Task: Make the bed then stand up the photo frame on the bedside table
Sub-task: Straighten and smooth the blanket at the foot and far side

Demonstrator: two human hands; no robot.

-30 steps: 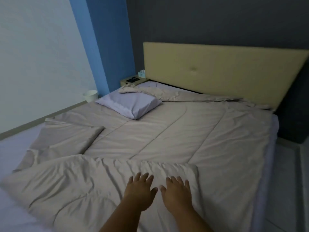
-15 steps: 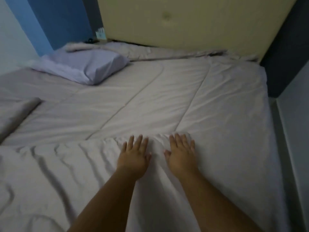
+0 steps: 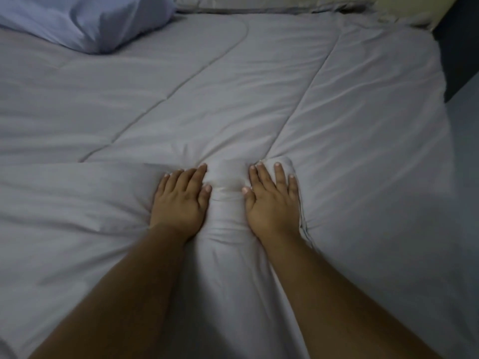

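Comforter (image 3: pixel 233 99): pale grey-beige, soft quilted cloth with long stitched channels, spread over the bed. A folded-over layer covers the 6 to 9 o'clock area. Lilac pillow (image 3: pixel 77 19), plump, at 11 o'clock. Left hand (image 3: pixel 180 200) and right hand (image 3: pixel 272 200) press palm-down at the fold's edge, centre. Each grip is spread flat, fingers straight, pinching nothing. Versus 0.5 s earlier: view nearer and lower, blue wall out of frame, cloth between the hands now bunched into a puffed ridge.
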